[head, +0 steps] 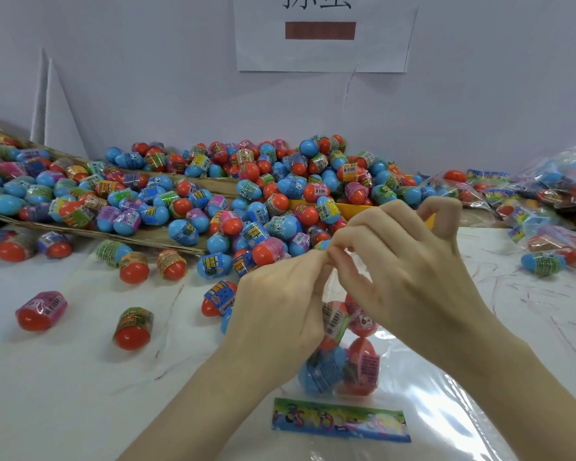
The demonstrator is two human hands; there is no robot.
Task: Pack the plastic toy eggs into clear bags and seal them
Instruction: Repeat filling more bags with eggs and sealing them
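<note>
Hands, left hand and right hand, both pinch the clear bag top above the bench.

Egg pile behind bag; filled bags right; loose eggs left.

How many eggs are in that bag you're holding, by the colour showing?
Red eggs: 3
Blue egg: 1
Total: 4 visible in the bag. The left hand and right hand pinch its top and hide part of it.
</note>
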